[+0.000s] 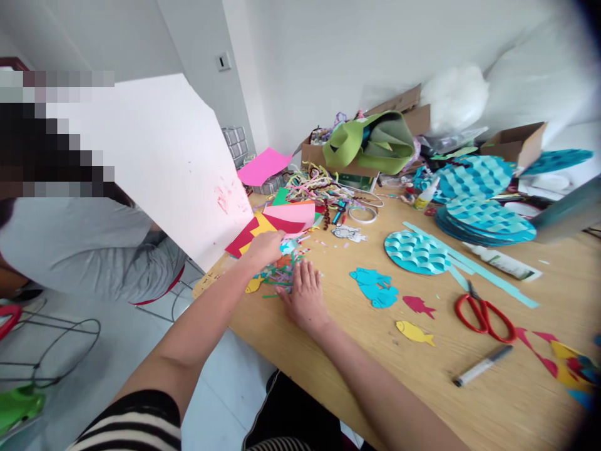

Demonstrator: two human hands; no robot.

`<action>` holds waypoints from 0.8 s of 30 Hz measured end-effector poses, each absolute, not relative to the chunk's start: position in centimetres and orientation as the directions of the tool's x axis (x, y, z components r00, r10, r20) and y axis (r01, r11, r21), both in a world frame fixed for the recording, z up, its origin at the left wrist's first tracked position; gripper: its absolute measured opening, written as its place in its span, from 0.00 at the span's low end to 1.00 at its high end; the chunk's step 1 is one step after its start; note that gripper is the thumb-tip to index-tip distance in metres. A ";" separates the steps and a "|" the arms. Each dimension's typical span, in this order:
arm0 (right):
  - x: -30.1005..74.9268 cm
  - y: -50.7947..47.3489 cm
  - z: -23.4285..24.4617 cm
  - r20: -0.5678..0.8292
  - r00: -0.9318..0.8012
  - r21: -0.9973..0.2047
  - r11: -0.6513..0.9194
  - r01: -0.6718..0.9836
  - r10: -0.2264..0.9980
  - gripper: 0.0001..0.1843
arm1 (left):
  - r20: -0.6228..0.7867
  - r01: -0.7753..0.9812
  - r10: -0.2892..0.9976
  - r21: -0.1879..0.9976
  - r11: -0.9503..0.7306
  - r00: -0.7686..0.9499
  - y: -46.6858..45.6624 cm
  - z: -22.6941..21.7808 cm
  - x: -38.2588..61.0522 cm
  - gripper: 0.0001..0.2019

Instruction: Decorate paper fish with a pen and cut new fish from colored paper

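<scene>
My left hand (267, 248) reaches to the far left part of the table with its fingers curled. It is at the near edge of some coloured paper sheets (292, 219); what its fingers hold, if anything, is hidden. My right hand (306, 294) lies flat on the wood, palm down and fingers stretched out, against a heap of thin paper scraps (277, 274). A yellow paper fish (255, 284) lies left of the scraps. Blue paper fish (375, 288), a red paper fish (419, 306) and another yellow fish (416, 332) lie to the right of my right hand.
Red-handled scissors (483, 313), a marker (482, 365) and a glue bottle (504, 262) lie at right. Woven blue discs (486, 219) are stacked behind them. A box of felt (370, 143) stands at the back. A white board (178, 163) leans left, beside a seated person (84, 250).
</scene>
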State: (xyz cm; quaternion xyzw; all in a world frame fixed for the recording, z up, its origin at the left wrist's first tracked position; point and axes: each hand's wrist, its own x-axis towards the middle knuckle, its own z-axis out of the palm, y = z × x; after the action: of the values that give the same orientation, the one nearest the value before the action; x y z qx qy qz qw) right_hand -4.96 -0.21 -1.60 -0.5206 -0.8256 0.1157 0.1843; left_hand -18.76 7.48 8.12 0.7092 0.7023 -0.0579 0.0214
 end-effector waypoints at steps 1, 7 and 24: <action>-4.5 -0.4 -1.6 0.192 -0.385 -0.375 0.430 0.821 0.903 0.41 | -0.114 0.999 0.993 -0.048 -0.009 0.004 7.5 8.1 -18.8 0.26; -3.2 -2.1 -1.6 0.198 -0.410 -0.332 0.455 0.826 0.890 0.38 | -0.127 0.999 0.992 -0.028 -0.022 0.018 7.9 8.4 -19.2 0.27; -8.3 5.4 1.3 -0.144 -0.290 -0.976 -0.184 -0.116 0.946 0.15 | -0.183 0.998 0.982 -0.026 -0.059 0.053 8.6 8.3 -19.8 0.28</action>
State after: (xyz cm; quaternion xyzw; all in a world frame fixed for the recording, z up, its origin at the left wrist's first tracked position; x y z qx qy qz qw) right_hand -8.28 5.40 1.35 -0.4276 -0.4853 0.6398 0.4151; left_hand -19.82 8.59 8.35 0.7237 0.6839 -0.0757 0.0537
